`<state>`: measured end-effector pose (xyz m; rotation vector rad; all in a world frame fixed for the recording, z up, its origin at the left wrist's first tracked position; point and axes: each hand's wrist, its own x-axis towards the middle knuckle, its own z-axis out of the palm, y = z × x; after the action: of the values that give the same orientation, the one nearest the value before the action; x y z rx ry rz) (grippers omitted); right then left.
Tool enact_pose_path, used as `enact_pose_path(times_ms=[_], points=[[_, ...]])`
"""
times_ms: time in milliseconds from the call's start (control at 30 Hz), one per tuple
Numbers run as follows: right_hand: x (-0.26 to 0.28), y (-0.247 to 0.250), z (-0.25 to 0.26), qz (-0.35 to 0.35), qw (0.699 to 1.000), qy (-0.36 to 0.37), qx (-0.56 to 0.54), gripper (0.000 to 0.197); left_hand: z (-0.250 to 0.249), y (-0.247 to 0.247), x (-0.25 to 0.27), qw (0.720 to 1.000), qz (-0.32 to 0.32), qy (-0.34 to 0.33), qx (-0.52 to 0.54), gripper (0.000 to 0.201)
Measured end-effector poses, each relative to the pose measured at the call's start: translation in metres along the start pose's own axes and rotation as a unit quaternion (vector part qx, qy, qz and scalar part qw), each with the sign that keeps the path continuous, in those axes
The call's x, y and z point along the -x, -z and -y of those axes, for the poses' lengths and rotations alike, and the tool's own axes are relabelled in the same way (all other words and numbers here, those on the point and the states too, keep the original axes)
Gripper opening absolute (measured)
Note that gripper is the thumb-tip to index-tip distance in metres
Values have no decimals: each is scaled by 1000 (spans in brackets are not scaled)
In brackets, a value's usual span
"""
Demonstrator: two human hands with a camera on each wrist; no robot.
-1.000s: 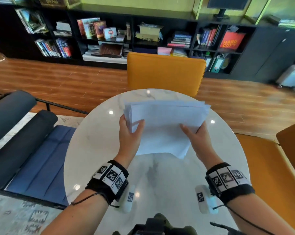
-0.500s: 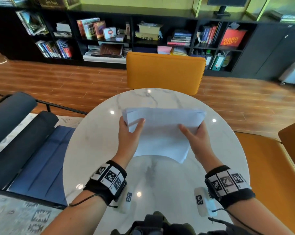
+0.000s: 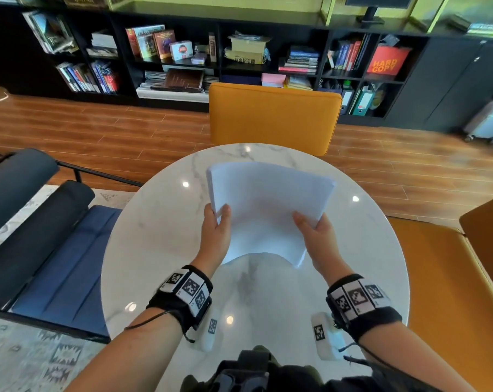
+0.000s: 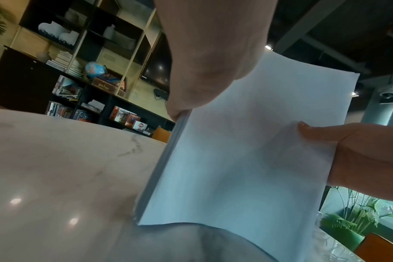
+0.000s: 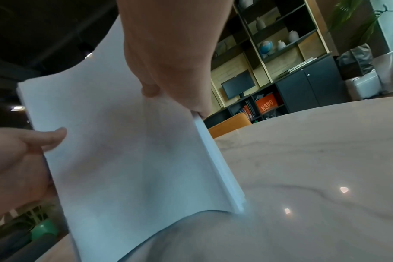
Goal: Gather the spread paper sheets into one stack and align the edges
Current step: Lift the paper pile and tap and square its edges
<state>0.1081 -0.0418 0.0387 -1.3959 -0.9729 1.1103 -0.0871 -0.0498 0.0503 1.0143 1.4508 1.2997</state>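
Head view: a stack of white paper sheets (image 3: 268, 210) is being held upright over the round white marble tabletop (image 3: 154, 244), lower edge bowed and standing on the marble. The stack's left edge is being gripped by the left hand (image 3: 215, 233), thumb on the near face; the right edge is being gripped by the right hand (image 3: 319, 239), thumb likewise on the near face. A mustard-yellow upholstered chair (image 3: 273, 117) is being seen just past the tabletop's far rim, a black bookshelf (image 3: 183, 52) behind it.

Left wrist view: the paper stack (image 4: 247, 159) is being pinched at its side edge by the left hand (image 4: 209, 62), layered sheet edges showing flush down that side. The opposite edge is being clasped by the right hand (image 4: 366, 156). The stack's bottom corner is being rested on the tabletop (image 4: 56, 159).

Right wrist view: the paper stack (image 5: 123, 150) is being pinched by the right hand (image 5: 168, 53) at the right edge, with the left hand (image 5: 18, 156) clamped on the far edge. The lower corner is touching the tabletop (image 5: 314, 159).
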Motion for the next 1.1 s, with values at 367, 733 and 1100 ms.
enact_pose_path(times_ms=[367, 733, 1100], points=[[12, 16, -27, 32, 998, -54, 14, 22, 37, -3, 10, 999, -11, -38, -34, 9], [-6, 51, -17, -12, 981, -52, 184, 53, -19, 16, -15, 943, -10, -226, -245, 15], [-2, 28, 72, 125, 969, 83, 194, 22, -59, 10, -10, 818, 102, -398, -402, 9]])
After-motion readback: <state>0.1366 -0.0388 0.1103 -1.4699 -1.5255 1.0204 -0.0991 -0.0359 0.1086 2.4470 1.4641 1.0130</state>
